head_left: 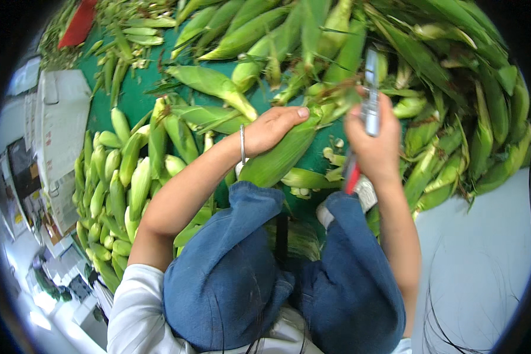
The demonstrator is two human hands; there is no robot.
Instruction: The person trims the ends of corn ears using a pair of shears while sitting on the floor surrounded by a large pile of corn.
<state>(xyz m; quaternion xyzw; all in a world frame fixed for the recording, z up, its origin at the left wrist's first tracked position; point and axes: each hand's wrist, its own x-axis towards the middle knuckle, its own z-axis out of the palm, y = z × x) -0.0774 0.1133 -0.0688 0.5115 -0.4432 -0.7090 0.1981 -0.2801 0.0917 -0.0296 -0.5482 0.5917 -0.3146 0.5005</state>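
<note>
My left hand (274,127), with a bangle at the wrist, is closed over a green husked ear of corn (283,154) that lies slanted above my left knee. Its thumb rests by the ear's upper end, where loose husk and silk (330,106) are blurred. My right hand (371,138) grips a silver knife-like tool (371,88); a red end (351,174) sticks out below the fist. The tool's exact kind is hard to make out. It is just right of the corn's tip, and I cannot tell whether they touch.
Trimmed ears (118,194) are heaped at my left. Untrimmed ears (472,118) pile up at the right and far side of the green surface (150,79). Cut bits (335,156) lie between my hands. A white box (62,130) stands far left, near a red object (78,23).
</note>
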